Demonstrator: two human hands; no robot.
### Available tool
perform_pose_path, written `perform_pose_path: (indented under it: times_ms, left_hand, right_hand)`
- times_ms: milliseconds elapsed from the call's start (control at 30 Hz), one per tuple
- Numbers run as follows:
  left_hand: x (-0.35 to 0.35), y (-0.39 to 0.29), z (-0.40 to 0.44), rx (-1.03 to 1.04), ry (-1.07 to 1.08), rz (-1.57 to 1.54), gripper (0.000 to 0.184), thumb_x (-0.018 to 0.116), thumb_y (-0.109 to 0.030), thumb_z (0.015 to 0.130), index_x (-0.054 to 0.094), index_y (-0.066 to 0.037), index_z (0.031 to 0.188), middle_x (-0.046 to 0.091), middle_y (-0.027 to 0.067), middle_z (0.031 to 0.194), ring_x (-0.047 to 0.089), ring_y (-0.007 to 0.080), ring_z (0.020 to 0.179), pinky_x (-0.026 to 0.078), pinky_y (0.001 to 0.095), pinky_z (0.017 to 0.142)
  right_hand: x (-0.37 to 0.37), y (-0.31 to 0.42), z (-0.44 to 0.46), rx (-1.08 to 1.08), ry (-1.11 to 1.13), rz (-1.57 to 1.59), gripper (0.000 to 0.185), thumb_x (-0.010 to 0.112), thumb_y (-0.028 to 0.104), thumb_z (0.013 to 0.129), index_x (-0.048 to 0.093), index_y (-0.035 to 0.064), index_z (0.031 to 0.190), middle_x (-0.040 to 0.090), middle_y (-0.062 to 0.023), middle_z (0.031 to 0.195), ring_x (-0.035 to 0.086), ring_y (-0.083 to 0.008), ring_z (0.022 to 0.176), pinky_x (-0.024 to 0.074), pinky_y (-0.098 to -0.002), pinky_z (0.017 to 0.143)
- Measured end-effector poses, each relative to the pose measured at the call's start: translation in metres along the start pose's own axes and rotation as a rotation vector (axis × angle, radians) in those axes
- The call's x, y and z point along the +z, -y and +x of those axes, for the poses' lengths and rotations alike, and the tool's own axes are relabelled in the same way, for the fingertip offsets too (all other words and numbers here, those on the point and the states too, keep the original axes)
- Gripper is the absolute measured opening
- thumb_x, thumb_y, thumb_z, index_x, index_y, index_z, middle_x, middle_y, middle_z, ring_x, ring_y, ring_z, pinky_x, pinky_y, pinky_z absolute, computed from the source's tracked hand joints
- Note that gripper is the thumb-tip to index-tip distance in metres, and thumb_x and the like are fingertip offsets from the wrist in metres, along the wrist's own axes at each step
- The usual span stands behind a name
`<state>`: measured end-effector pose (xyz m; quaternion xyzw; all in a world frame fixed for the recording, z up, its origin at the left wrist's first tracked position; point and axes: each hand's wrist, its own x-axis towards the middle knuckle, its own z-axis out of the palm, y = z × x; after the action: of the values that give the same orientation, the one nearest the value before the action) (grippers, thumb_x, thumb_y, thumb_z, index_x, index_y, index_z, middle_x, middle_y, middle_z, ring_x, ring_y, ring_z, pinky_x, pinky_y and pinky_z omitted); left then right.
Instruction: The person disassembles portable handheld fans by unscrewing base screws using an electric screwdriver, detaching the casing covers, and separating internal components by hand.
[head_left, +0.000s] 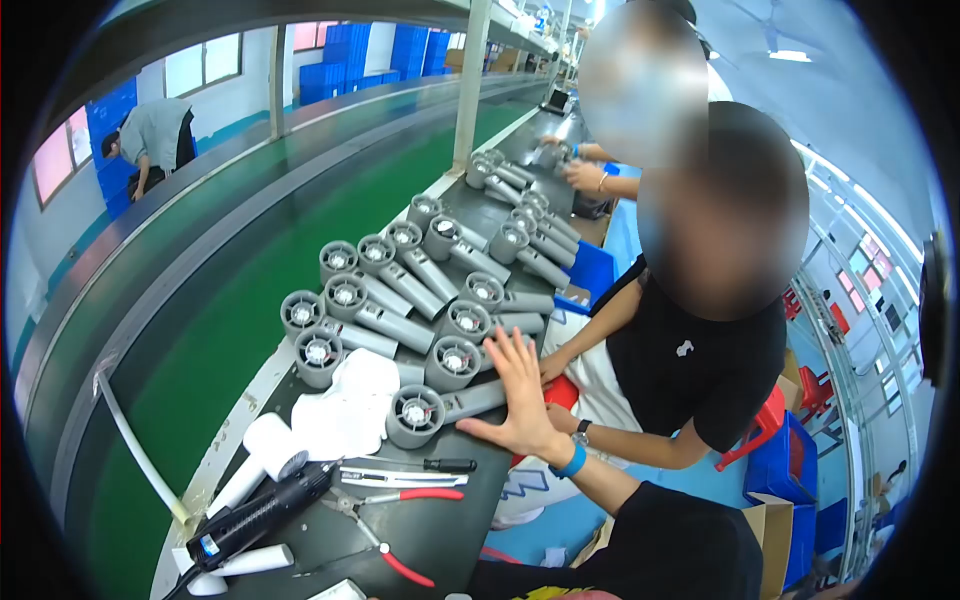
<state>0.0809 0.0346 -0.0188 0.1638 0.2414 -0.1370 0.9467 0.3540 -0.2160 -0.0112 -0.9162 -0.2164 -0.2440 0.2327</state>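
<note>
My right hand (520, 400), with a blue band at its wrist, reaches in from the lower right. Its fingers are spread over the handle end of a grey fan-like unit (417, 414), and nothing is gripped between them. Whether it touches the handle is unclear. Many similar grey units with round heads, such as one (454, 362) just above, lie beside and beyond it. Crumpled white material (350, 405) lies to the left. Below are a black screwdriver (450, 465), a cutter (400, 480) and red-handled pliers (385, 548). My left hand is out of view.
A black cylindrical tool (265, 512) and a white part (270, 445) lie at the lower left. Beyond the bench edge runs a green conveyor (225, 350). At the right sits a person in black (680, 350), hands close to mine; another person works farther up, near a blue bin (592, 270).
</note>
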Motion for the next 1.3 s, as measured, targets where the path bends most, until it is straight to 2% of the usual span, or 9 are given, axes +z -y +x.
perform_pose_path:
  times_ms: [67, 333, 567, 667, 700, 1033, 1100, 1267, 1300]
  left_hand:
    - [0.057, -0.015, -0.008, 0.334, 0.282, 0.106, 0.067, 0.065, -0.013, 0.087, 0.027, -0.012, 0.142, 0.041, 0.0036, 0.079, 0.041, 0.0145, 0.067, 0.035, 0.0307, 0.064]
    - [0.003, 0.007, 0.001, 0.260, 0.294, 0.007, 0.024, 0.064, -0.020, 0.087, 0.043, -0.009, 0.091, 0.042, 0.0037, 0.075, 0.040, 0.0158, 0.069, 0.038, 0.0326, 0.066]
    - [0.047, 0.003, -0.005, 0.443, 0.220, 0.119, 0.020, 0.060, -0.015, 0.085, 0.043, -0.008, 0.092, 0.038, 0.0027, 0.080, 0.037, 0.0129, 0.065, 0.034, 0.0282, 0.063]
    - [0.032, 0.002, 0.000, 0.442, 0.361, 0.151, 0.020, 0.059, -0.014, 0.086, 0.043, -0.006, 0.095, 0.038, 0.0028, 0.080, 0.037, 0.0127, 0.065, 0.034, 0.0286, 0.063]
    - [0.021, 0.007, 0.004, 0.545, 0.248, 0.128, 0.068, 0.059, -0.013, 0.082, 0.026, -0.004, 0.141, 0.039, 0.0037, 0.075, 0.041, 0.0129, 0.057, 0.038, 0.0297, 0.055]
    - [0.010, 0.009, -0.012, 0.567, 0.288, 0.069, 0.071, 0.060, -0.011, 0.081, 0.026, -0.007, 0.143, 0.043, 0.0068, 0.077, 0.047, 0.0177, 0.059, 0.041, 0.0346, 0.058]
    - [0.007, 0.009, -0.015, 0.564, 0.302, 0.077, 0.071, 0.060, -0.012, 0.082, 0.026, -0.007, 0.143, 0.043, 0.0069, 0.078, 0.047, 0.0178, 0.060, 0.041, 0.0348, 0.058]
    - [0.006, 0.007, -0.020, 0.654, 0.225, 0.131, 0.069, 0.057, -0.012, 0.082, 0.027, -0.004, 0.144, 0.042, 0.0051, 0.078, 0.044, 0.0139, 0.057, 0.041, 0.0315, 0.055]
    - [0.005, 0.006, -0.022, 0.673, 0.211, 0.133, 0.069, 0.057, -0.012, 0.082, 0.027, -0.004, 0.144, 0.042, 0.0050, 0.078, 0.044, 0.0139, 0.058, 0.041, 0.0315, 0.055]
  right_hand:
    - [0.001, 0.003, 0.002, 0.009, 0.043, 0.023, 0.095, 0.077, 0.048, 0.069, 0.035, 0.0044, 0.142, 0.030, -0.0233, 0.147, 0.023, -0.0398, 0.140, 0.0114, -0.0533, 0.113]
    - [0.001, 0.004, 0.001, 0.018, 0.041, 0.044, 0.096, 0.077, 0.044, 0.068, 0.034, 0.0034, 0.143, 0.030, -0.0219, 0.148, 0.021, -0.0382, 0.141, 0.0093, -0.0525, 0.114]
    - [0.002, 0.004, -0.003, 0.004, 0.003, 0.004, 0.096, 0.075, 0.047, 0.070, 0.033, 0.0021, 0.143, 0.027, -0.0221, 0.150, 0.015, -0.0393, 0.142, 0.0078, -0.0520, 0.114]
    - [0.004, 0.000, -0.004, -0.010, -0.017, 0.006, 0.097, 0.076, 0.046, 0.070, 0.032, 0.0019, 0.144, 0.027, -0.0223, 0.150, 0.015, -0.0389, 0.142, 0.0078, -0.0518, 0.114]
    - [0.004, 0.000, -0.004, -0.018, -0.010, 0.000, 0.096, 0.077, 0.044, 0.070, 0.032, 0.0016, 0.144, 0.027, -0.0225, 0.150, 0.016, -0.0394, 0.142, 0.0085, -0.0512, 0.114]
    - [-0.006, 0.025, -0.013, -0.111, -0.147, -0.021, 0.075, 0.076, 0.027, 0.075, 0.042, 0.0029, 0.138, 0.036, -0.0181, 0.146, 0.023, -0.0378, 0.139, 0.0158, -0.0484, 0.113]
    - [-0.009, 0.035, -0.019, -0.034, -0.204, 0.227, 0.066, 0.070, 0.019, 0.079, 0.043, 0.0024, 0.137, 0.039, -0.0170, 0.145, 0.024, -0.0360, 0.139, 0.0180, -0.0460, 0.113]
    - [-0.031, 0.081, -0.039, -0.077, -0.171, 0.474, 0.040, 0.062, 0.002, 0.079, 0.058, -0.0020, 0.118, 0.058, -0.0154, 0.123, 0.049, -0.0331, 0.122, 0.0349, -0.0402, 0.103]
    - [-0.030, 0.087, -0.046, -0.182, -0.112, 0.521, 0.034, 0.058, 0.002, 0.080, 0.059, -0.0022, 0.113, 0.064, -0.0148, 0.112, 0.062, -0.0213, 0.096, 0.0467, -0.0283, 0.078]
